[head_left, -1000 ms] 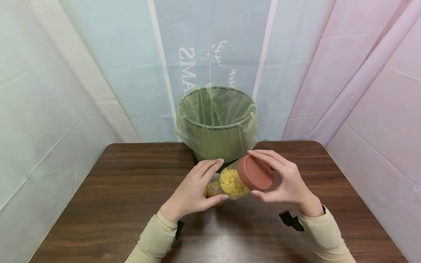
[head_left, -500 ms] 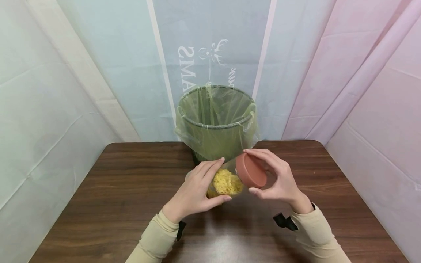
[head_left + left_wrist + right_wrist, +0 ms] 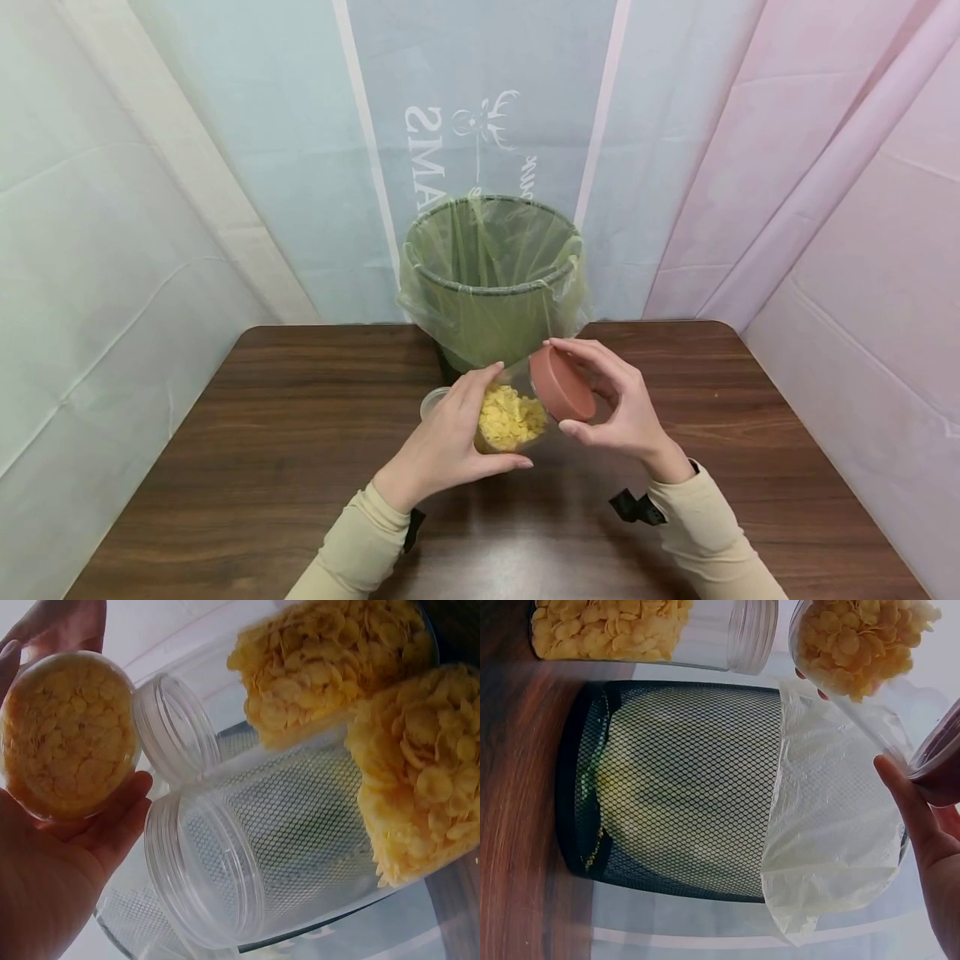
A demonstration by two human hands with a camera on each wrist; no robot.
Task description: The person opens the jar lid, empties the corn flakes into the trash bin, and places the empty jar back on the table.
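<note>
Left hand (image 3: 453, 433) clamped round base end of tilted jar (image 3: 71, 735), yellow flakes (image 3: 512, 418) inside, above tabletop (image 3: 300, 467), near side of lined bin (image 3: 491, 290). Right hand (image 3: 630, 417) pinches reddish lid (image 3: 562, 385) at jar mouth; seating cannot be told. Two lidless jars (image 3: 300, 847) mostly hidden in head view; right wrist view crops lid.

You're in a small curtained-off booth, bldg type unclear: pale greenish-white fabric sheet (image 3: 112, 275) on your L, light-blue fabric curtain (image 3: 480, 75) w/ white lettering & deer-head print ahead, pinkish-white fabric sheet (image 3: 862, 275) on your R, all hung round your dark-brown wood-grain rounded-corner table (image 3: 285, 450).
</note>
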